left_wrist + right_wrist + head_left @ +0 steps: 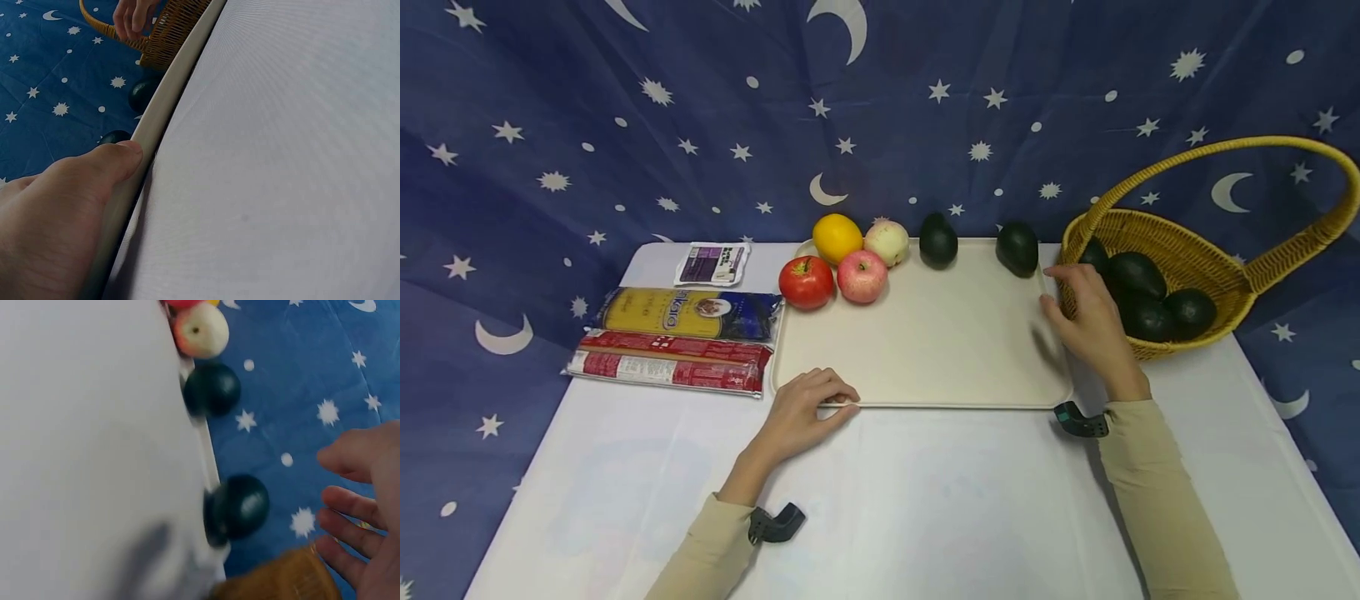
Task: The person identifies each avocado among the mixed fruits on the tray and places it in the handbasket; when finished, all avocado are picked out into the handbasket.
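At the front left of a cream tray [955, 350], my left hand [808, 408] holds the rim. Its thumb [122, 159] lies along that rim in the left wrist view; the other fingertips are partly hidden. My right hand [1093, 329] hovers by the tray's right end, beside a wicker basket [1206, 258], its fingers loosely bent with nothing between them. One avocado [1017, 248] sits in the tray's back right corner, another avocado [937, 242] farther left along the back edge. Several more avocados [1137, 275] lie in the basket.
A red apple-like fruit [806, 282], a pink apple [862, 277], a yellow fruit [837, 239] and a pale round fruit [887, 242] cluster back left on the tray. Left of it lie a yellow-blue packet [685, 314], red packets [670, 360] and a small purple-white pack [712, 264].
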{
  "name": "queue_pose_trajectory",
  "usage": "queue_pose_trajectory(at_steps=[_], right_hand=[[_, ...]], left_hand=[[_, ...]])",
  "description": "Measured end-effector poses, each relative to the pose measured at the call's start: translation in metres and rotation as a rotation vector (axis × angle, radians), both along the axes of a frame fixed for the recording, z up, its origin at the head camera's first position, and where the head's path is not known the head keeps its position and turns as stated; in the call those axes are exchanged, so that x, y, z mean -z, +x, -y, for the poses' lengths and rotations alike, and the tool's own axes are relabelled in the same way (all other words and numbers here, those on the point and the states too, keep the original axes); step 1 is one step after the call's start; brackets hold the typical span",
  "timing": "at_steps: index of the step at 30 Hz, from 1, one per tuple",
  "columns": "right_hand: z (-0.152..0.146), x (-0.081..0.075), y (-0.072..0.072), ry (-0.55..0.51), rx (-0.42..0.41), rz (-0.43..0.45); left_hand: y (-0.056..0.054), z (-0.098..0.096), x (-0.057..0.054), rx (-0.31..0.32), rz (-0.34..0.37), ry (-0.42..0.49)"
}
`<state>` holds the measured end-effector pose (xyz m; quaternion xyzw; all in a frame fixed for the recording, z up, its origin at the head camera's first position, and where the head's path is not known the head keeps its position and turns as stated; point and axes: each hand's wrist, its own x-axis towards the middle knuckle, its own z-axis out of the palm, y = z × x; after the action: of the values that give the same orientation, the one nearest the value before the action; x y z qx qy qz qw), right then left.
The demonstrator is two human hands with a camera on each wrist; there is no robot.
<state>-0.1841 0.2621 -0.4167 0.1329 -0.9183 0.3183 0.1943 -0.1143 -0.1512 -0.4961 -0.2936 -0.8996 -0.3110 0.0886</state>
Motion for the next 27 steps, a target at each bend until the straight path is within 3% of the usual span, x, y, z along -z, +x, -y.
queue_pose_trajectory(at_steps=[9, 19, 23, 27], right_hand=[[0.031, 0.005, -0.041, -0.003, -0.044, 0.199], [0.031, 0.012, -0.100, 0.017, 0.119, 0.299], [0.027, 0.017, -0.111, 0.018, 0.176, 0.375], [0.028, 0.019, -0.109, 0.006, 0.166, 0.383]], left_hand=[[0.002, 0.000, -0.001, -0.004, 0.001, -0.007], [0.001, -0.002, -0.001, 0.004, -0.018, -0.006], [0.001, -0.002, -0.001, 0.004, -0.027, -0.007], [0.001, -0.001, -0.002, 0.003, -0.036, -0.002]])
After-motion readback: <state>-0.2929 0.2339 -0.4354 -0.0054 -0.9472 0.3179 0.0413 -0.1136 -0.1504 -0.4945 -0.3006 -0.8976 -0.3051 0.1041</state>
